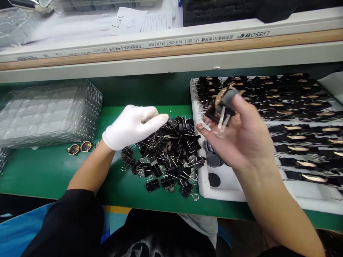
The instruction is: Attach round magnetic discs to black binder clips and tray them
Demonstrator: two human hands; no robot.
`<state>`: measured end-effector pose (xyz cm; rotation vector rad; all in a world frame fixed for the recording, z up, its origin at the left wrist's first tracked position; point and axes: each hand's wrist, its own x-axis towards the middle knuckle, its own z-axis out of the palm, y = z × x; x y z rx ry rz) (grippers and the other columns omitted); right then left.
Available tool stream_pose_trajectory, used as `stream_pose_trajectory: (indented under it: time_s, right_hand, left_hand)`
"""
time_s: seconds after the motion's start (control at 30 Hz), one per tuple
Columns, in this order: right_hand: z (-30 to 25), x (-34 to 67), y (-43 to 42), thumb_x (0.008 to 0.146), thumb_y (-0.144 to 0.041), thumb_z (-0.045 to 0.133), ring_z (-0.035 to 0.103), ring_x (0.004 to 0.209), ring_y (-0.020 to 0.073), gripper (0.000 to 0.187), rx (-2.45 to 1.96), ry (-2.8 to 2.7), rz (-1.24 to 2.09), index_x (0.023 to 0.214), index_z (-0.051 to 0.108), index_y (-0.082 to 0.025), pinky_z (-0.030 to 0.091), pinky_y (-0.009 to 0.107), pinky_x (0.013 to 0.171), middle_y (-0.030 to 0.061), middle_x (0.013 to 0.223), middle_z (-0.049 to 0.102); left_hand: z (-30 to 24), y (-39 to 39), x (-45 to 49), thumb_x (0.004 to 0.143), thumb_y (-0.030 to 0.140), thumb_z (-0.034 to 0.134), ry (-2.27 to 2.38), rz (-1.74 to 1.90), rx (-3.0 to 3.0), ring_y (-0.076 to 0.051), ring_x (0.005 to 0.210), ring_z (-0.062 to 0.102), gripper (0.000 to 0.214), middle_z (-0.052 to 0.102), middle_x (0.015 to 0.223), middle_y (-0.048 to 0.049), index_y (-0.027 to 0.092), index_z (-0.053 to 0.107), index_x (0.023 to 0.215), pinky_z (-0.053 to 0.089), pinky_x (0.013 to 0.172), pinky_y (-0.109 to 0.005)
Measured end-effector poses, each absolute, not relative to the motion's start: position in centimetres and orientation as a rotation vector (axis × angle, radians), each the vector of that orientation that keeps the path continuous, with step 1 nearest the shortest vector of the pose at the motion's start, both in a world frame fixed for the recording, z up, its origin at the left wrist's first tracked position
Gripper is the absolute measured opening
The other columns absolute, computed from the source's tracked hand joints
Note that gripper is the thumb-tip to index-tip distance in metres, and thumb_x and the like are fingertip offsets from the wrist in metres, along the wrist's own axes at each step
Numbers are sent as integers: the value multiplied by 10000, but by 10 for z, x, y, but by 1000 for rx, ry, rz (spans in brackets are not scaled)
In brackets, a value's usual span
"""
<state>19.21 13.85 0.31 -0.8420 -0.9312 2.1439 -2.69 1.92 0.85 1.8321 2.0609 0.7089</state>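
My left hand (pixel 134 126), in a white glove, is over the left part of a heap of black binder clips (pixel 171 153). Its fingers curl loosely, the thumb stretches out apart from them, and no held thing shows. My right hand (pixel 241 135), bare and raised above the white tray's left side, grips a black binder clip (pixel 223 114) with silver wire handles. A gold-coloured rim and a dark round disc (pixel 230 97) show at the top of that clip, under my thumb. Motion blurs the held parts, so how they join is unclear.
Rows of clips with gold-coloured pieces (pixel 297 137) fill much of the white foam tray (pixel 205 187). Dark discs (pixel 214 180) lie in its left part. Stacked clear plastic trays (pixel 48 114) stand left, near round tortoiseshell sunglasses (pixel 79 147). A shelf edge (pixel 168 67) crosses above the green table.
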Motion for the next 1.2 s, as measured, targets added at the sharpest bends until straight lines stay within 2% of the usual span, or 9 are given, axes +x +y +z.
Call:
stream_pose_trajectory:
  time_s: [0.13,0.23,0.33,0.47,0.67,0.77,0.9,1.0,1.2]
  right_hand:
    - [6,195,145,941,-527,666,664,857,188,222,-847,-957,2162,793,723,-372,569,399,838,-39,1005,715]
    - [3,195,146,928,-569,650,668,897,209,236,-868,-1040,2175,817,720,-373,560,396,814,-17,979,703]
    - [2,193,145,917,-568,653,658,881,215,242,-915,-1094,2179,818,706,-354,549,385,769,-5,948,692]
    - [3,192,144,910,-511,678,632,830,209,222,-922,-1055,2215,766,688,-343,538,388,755,-11,904,680]
    - [5,194,144,935,-505,663,632,833,222,195,-925,-1206,2154,813,707,-360,554,381,732,-2,898,671]
    - [6,198,143,879,-488,748,637,836,212,158,-907,-1254,2138,807,736,-347,562,345,698,1,892,678]
    - [11,206,141,841,-479,827,672,921,229,168,-828,-1519,2014,867,804,-315,594,373,844,24,945,716]
    - [13,209,139,863,-496,822,639,1232,308,189,-794,-1705,1842,876,821,-307,552,453,1048,53,1132,741]
    - [6,206,136,872,-487,826,560,1418,331,195,-692,-1776,1974,903,834,-295,472,514,1184,47,1379,710]
  left_hand:
    - [-7,23,-35,978,469,585,1968,212,2107,-114,561,472,307,614,673,32,215,689,839,258,547,-273]
    - [-14,26,-33,1005,365,530,1771,52,2187,-117,628,534,240,676,791,22,231,705,910,278,566,-263]
    - [-15,27,-31,1006,328,509,1728,46,2207,-118,645,543,258,672,788,22,228,695,858,289,587,-266]
    - [-18,26,-29,984,459,591,1657,48,2213,-125,654,571,258,690,801,26,240,722,945,282,574,-271]
    - [-26,32,-24,1073,414,451,1771,144,2561,-132,547,501,481,613,648,-29,176,644,703,189,563,-318]
    - [-24,32,-24,1074,420,453,1900,238,2644,-141,525,509,478,594,613,-33,179,656,715,186,559,-325]
    - [-25,28,-27,1066,421,473,2046,555,2667,-154,595,583,357,689,704,-32,231,728,903,252,578,-324]
    - [-29,24,-27,1053,479,488,2134,733,2601,-150,599,590,336,714,725,-36,248,730,1023,278,590,-326]
    - [-34,22,-24,1060,445,487,2385,891,2548,-137,597,609,355,727,704,-42,228,766,1030,305,601,-309]
